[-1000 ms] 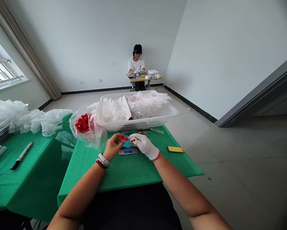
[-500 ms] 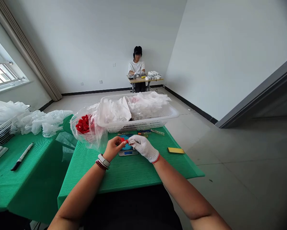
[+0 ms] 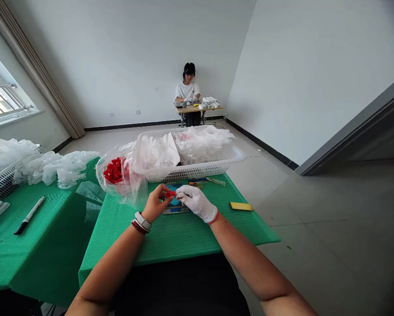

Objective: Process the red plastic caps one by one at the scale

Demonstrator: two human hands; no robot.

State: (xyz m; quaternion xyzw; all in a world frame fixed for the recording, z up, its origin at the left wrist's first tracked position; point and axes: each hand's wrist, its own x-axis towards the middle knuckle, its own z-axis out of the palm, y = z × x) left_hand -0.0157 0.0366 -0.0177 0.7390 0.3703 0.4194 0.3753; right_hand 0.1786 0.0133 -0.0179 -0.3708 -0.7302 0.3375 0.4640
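My bare left hand (image 3: 155, 202) pinches a small red cap (image 3: 170, 194) between thumb and fingers. My right hand (image 3: 194, 199), in a white knit glove, is closed on a small piece that meets the cap; I cannot make out what it is. Both hands hover just above a small digital scale (image 3: 175, 210) on the green table (image 3: 170, 232). A clear bag of red caps (image 3: 115, 170) lies to the left of my hands.
A white plastic basket (image 3: 190, 169) of clear bags stands behind the scale, with pens in front of it. A yellow card (image 3: 241, 206) lies at the right. The left table holds a black marker (image 3: 29, 215) and crumpled bags (image 3: 61, 166). A person sits at a far desk (image 3: 197, 109).
My hands have stayed together over the scale; the red cap has turned slightly between my left fingers. Little else has moved.
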